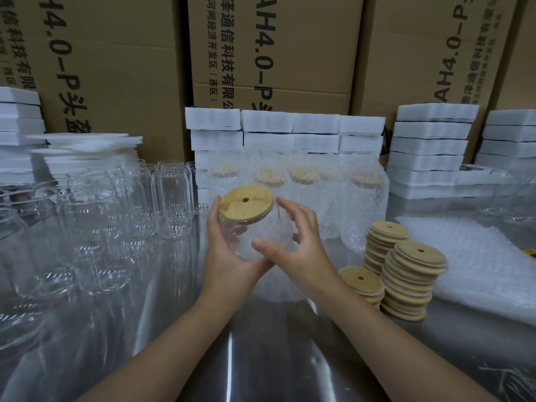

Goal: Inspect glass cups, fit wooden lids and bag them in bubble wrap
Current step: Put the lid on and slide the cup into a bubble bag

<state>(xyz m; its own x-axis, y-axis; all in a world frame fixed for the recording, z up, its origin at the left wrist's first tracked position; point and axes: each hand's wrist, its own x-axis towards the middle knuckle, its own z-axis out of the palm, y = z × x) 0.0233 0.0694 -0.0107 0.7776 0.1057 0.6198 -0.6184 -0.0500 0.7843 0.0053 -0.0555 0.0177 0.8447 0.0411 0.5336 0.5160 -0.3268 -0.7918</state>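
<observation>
Bagging step here. My left hand (229, 256) is wrapped round the glass cup (246, 236) from the left and underneath, with the thumb up near the rim. My right hand (298, 250) is curled over the bubble wrap bag (280, 224) on the cup's other side, thumb across the front, fingers (293, 208) arched over the top. So both hands are gripping, nothing is loose. The cup is held up off the counter (261, 358), tilted so the wooden lid (246, 203) faces up and away from me. The lid looks seated and pokes out of the wrap, and the rest of the bag trails down towards me.

What works for me at this point:

- Hold the glass itself with the left hand, not the lid. I can't tell how tight the lid sits, so I don't trust it to carry the cup.
- Let the right hand work the bag along while the left only steadies. Squeezing hard through the wrap makes it bunch up.
- Keep the lid level as the wrap passes over its edge, because that's where it could snag and pop off.
- Do it low over the counter, away from the bare cups (121, 216) on the left and the lid stacks (412, 282) on the right. One bump there would be a mess.

Once it's covered, I'd guess it goes with the bagged cups (304, 181) at the back.
</observation>
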